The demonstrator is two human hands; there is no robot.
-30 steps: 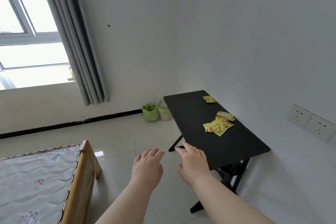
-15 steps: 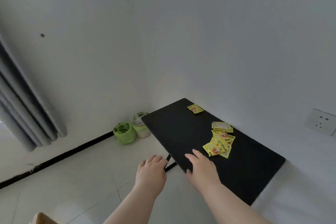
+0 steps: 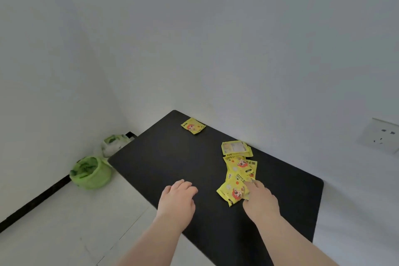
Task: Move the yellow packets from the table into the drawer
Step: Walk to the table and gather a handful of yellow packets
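Note:
Several yellow packets lie in a loose pile (image 3: 238,170) on the black table (image 3: 164,157), near the wall. One more yellow packet (image 3: 193,125) lies alone at the far end. My right hand (image 3: 259,198) rests on the near end of the pile, fingertips touching the nearest packet (image 3: 232,193); no packet is lifted. My left hand (image 3: 178,197) hovers palm down over the table's near edge, fingers loosely curled, holding nothing. No drawer is in view.
A green bag (image 3: 91,171) and a white-and-green bag (image 3: 113,144) sit on the tiled floor at the table's far left corner. White walls close in behind and to the left. A wall socket (image 3: 382,135) is at the right.
The view has swung right and closer to the table; window, curtain and bed have left the frame. Both hands moved forward over the table, and my right hand reached the pile.

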